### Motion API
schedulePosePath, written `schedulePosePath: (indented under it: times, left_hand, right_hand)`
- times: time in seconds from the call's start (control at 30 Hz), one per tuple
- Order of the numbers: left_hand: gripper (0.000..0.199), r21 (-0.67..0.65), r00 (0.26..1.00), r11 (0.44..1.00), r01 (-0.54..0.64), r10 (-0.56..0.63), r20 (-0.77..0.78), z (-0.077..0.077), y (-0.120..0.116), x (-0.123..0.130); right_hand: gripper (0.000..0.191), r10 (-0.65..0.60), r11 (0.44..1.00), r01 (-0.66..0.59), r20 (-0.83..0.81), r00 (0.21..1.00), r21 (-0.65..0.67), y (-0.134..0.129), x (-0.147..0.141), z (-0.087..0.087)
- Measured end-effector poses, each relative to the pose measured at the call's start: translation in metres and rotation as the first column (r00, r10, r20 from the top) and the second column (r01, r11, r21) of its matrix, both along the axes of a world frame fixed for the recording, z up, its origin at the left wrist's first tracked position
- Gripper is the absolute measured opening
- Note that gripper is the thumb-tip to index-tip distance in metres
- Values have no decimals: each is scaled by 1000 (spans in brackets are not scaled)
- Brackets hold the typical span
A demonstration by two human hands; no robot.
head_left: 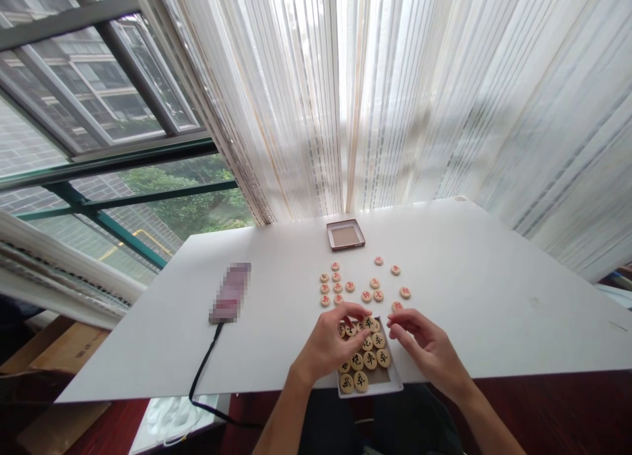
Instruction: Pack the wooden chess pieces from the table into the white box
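Observation:
My left hand (333, 340) reaches over the left part of a shallow white box (395, 382) at the table's front edge. Its thumb and index finger close round a black-marked xiangqi piece (369, 323). Several other black-marked wooden pieces (370, 359) lie face up in the box, some hidden under that hand. Just off the box's right side, my right hand (424, 343) has thumb and index finger a little apart, with nothing visible between them. Red-marked pieces (378, 295) lie scattered beyond the box; one red-marked piece (397, 306) is close to my right fingertips.
A shallow box lid (345, 234) lies farther back on the white table (276, 277). To the left is a blurred, pixelated flat object (230, 294) with a black cable (202, 369) running over the front edge. Striped curtains (345, 99) hang behind; cardboard boxes (69, 346) stand lower left.

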State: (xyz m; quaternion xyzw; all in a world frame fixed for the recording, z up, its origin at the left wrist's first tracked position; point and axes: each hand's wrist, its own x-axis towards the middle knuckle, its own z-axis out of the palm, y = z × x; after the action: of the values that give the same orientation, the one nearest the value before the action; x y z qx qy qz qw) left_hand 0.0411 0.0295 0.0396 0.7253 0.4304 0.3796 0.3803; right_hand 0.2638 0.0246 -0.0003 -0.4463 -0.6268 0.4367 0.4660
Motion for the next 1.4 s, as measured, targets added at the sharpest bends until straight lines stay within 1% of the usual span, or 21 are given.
schedulePosePath:
  times: [0.1,0.2,0.43,0.53,0.7,0.8,1.03,1.23,1.33,1.4]
  left_hand:
    - [26,-10,999,1000,13,-12,42,2,-5,3]
    - [25,-13,998,1000,27,-26,58,2,-8,7]
    - [27,-16,999,1000,-8,9,45,-2,-12,11]
    - [22,-19,999,1000,-5,6,45,-4,-12,10]
    - [21,-17,999,1000,-5,6,43,-5,-11,9]
    - [23,-23,999,1000,-6,6,37,-5,-11,7]
    - [25,9,999,1000,-15,16,-38,-7,-10,2]
    - [23,89,994,996,-28,37,-102,-6,-9,2]
    - [20,107,991,993,-43,56,-121,-7,-11,-4]
    - [17,130,988,988,-85,100,-114,-10,-13,-12]
  right_hand:
    - [24,83,997,-83,-33,996,13,-1,-9,-1]
    - [22,132,991,-131,-66,989,10,0,-12,-4]
    - [24,163,986,-165,-71,984,-15,-1,-12,1]
    - [23,174,984,-176,-80,982,-18,-2,-13,3]
    - [20,191,981,-194,-87,978,-26,-1,-11,2]
    - [22,217,975,-219,-68,974,-29,0,-10,0]
    - [25,207,977,-208,-26,978,-46,-3,-10,2]
    - [25,202,978,-204,-39,979,-46,-2,-10,1]
    - [24,192,979,-196,-68,979,-51,-1,-10,-1]
    - [25,176,982,-181,-84,981,-55,-1,-9,-4]
